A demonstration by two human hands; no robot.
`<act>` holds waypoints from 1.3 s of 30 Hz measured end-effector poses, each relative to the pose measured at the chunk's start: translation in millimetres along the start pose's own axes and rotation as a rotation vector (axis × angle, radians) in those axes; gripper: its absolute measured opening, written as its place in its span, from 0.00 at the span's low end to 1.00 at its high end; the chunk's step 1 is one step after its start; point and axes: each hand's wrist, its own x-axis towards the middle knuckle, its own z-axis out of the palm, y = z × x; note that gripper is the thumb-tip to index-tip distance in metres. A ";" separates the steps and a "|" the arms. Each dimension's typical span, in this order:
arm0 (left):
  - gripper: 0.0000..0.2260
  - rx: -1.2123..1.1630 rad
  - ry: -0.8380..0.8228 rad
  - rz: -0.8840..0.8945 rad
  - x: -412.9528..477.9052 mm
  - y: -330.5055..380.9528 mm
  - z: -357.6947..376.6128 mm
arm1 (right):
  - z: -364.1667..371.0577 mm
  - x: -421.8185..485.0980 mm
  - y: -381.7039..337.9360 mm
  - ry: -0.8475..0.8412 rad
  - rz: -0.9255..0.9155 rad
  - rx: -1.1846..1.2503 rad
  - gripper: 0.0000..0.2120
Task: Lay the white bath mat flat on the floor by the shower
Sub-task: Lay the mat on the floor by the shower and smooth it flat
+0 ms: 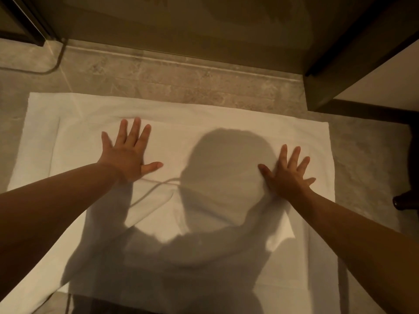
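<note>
The white bath mat (pixel 74 155) lies spread out on the stone floor, its far edge running parallel to the raised shower threshold (pixel 181 64). My left hand (pixel 127 150) rests palm down on the mat's left half, fingers spread. My right hand (pixel 288 173) presses flat on the right half, fingers apart, with a small wrinkle bunched under its heel. Neither hand holds anything. A shadow of a head and shoulders covers the mat's middle and near part.
A glass shower door frame (pixel 38 26) stands at the upper left. A dark wall or cabinet edge (pixel 340 64) sits at the upper right. A dark furniture leg (pixel 405 200) stands at the right edge. Grey stone floor (pixel 362 155) surrounds the mat.
</note>
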 end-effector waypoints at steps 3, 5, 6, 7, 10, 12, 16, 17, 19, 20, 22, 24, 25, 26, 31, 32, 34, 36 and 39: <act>0.46 -0.030 -0.025 0.015 5.3 0.8 -1.9 | -7.6 6.7 3.5 -0.036 0.000 -0.023 0.46; 0.47 -0.027 -0.038 0.026 7.8 0.7 -3.8 | -11.7 9.7 4.0 -0.057 0.005 -0.020 0.47; 0.47 -0.023 -0.044 0.031 8.6 0.1 -5.3 | -12.9 10.2 3.8 -0.062 0.007 -0.015 0.47; 0.47 -0.023 -0.044 0.037 8.7 -0.4 -6.5 | -13.1 9.8 3.3 -0.057 0.009 -0.007 0.47; 0.42 -0.088 0.039 0.065 2.5 -4.7 -7.5 | -9.2 4.0 -5.6 0.018 0.002 0.016 0.45; 0.38 -0.117 0.154 0.090 -5.9 -9.5 -4.5 | -3.3 -4.7 -20.7 0.130 -0.112 -0.024 0.43; 0.35 -0.091 0.315 0.013 -22.3 -23.8 4.4 | 14.2 -27.8 -73.0 0.193 -0.537 -0.157 0.39; 0.34 -0.082 0.330 -0.021 -25.4 -28.7 6.0 | 19.9 -33.1 -89.0 0.170 -0.594 -0.172 0.39; 0.34 -0.076 0.329 -0.065 -30.5 -41.4 8.2 | 30.7 -41.6 -121.0 0.110 -0.657 -0.183 0.39; 0.34 -0.081 0.318 -0.079 -32.7 -49.1 8.9 | 35.2 -44.2 -135.9 0.075 -0.684 -0.192 0.38; 0.34 -0.087 0.297 -0.105 -35.9 -64.6 10.6 | 41.6 -46.6 -160.7 0.010 -0.734 -0.234 0.38; 0.34 -0.074 0.266 -0.143 -37.4 -78.0 12.2 | 45.0 -45.6 -176.5 -0.022 -0.748 -0.261 0.38; 0.35 -0.067 0.242 -0.167 -37.6 -83.9 13.0 | 45.8 -45.1 -181.2 -0.028 -0.735 -0.259 0.39; 0.36 -0.062 0.211 -0.187 -37.4 -89.4 13.8 | 46.6 -44.7 -184.1 -0.032 -0.719 -0.258 0.39; 0.38 -0.081 0.083 -0.160 -30.3 -109.3 15.5 | 47.8 -45.1 -183.9 -0.022 -0.703 -0.320 0.41; 0.38 -0.079 0.076 -0.150 -28.1 -112.4 15.2 | 47.6 -45.4 -183.7 -0.021 -0.701 -0.327 0.41; 0.39 -0.062 0.079 -0.132 -23.2 -119.0 14.6 | 48.0 -46.5 -184.3 -0.019 -0.696 -0.331 0.41; 0.40 -0.046 0.080 -0.112 -18.5 -124.8 13.1 | 48.9 -47.1 -185.1 -0.010 -0.698 -0.331 0.42; 0.41 -0.037 0.070 -0.099 -13.4 -129.0 9.1 | 49.3 -46.2 -186.0 -0.001 -0.705 -0.330 0.42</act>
